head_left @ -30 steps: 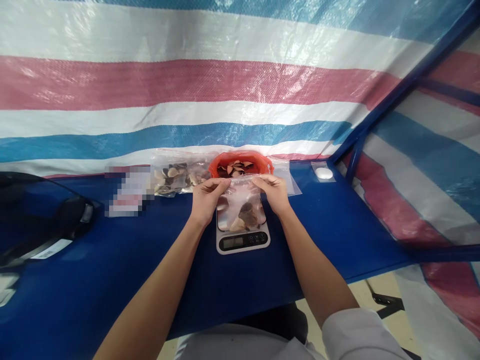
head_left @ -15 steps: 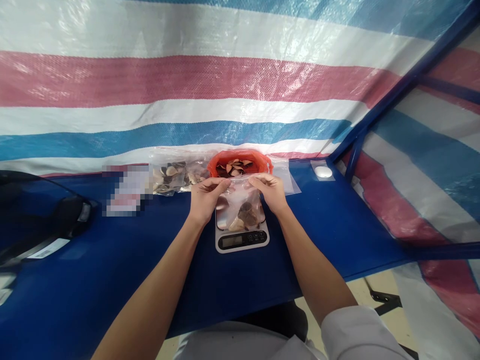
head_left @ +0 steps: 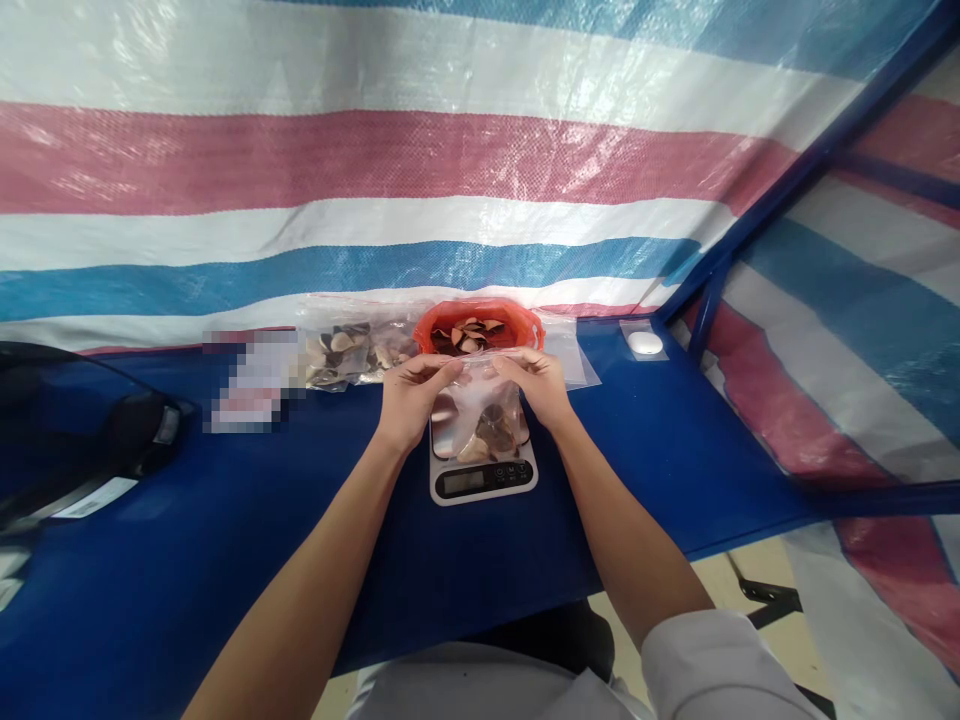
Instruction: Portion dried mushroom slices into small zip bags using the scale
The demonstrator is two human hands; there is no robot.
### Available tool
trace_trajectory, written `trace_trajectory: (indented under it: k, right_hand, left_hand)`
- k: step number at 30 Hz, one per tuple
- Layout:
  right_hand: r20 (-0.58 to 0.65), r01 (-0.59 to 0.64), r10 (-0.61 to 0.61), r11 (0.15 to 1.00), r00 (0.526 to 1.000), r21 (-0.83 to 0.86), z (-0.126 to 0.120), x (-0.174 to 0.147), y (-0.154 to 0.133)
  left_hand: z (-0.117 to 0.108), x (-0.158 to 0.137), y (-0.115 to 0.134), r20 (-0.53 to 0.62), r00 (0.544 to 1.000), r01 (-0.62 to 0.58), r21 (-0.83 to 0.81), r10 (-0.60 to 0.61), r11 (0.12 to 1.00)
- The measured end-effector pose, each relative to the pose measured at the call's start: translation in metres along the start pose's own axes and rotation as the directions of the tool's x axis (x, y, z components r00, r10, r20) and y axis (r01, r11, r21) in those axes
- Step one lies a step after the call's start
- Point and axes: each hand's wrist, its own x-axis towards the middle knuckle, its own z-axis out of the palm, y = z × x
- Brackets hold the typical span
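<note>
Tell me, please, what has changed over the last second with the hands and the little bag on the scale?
The right hand has slid inward along the top edge of the clear bag, closing the gap to the left hand. Both hands still pinch that edge; nothing was let go. The bag still rests on the scale, and the red bowl and the filled bags behind it have not moved.

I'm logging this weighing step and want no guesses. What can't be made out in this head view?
- Scale display: too small to read.
- Top edge of the clear bag: covered by the left hand and right hand, so sealed or open is unclear.
- Paper left of the bags: blurred out.
- Black object at the left: cut off by the frame edge.
</note>
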Motion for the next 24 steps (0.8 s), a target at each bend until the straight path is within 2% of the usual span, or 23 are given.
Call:
trace_trajectory:
  k: [8, 12, 15, 24]
  right_hand:
    - [-0.013, -0.011, 0.011, 1.0, 1.0, -0.004, 0.003, -0.002, -0.005]
    - [-0.026, -0.027, 0.027, 1.0, 0.999, -0.006, 0.001, -0.001, -0.005]
    - [-0.019, -0.02, 0.019, 1.0, 1.0, -0.021, -0.001, 0.0, -0.003]
    - [-0.018, 0.045, -0.046, 0.997, 0.999, -0.071, -0.004, 0.003, -0.003]
  left_hand:
    - [-0.001, 0.0, 0.0, 0.036, 0.998, -0.048, 0.019, 0.047, 0.999]
    - [-0.002, 0.001, 0.001, 0.004, 1.0, 0.008, 0.042, -0.008, 0.999]
    - [0.0, 0.002, 0.005, 0.026, 0.999, 0.032, 0.095, -0.035, 0.995]
    - [0.004, 0.014, 0.007, 0.115, 0.991, -0.086, 0.144, 0.07, 0.986]
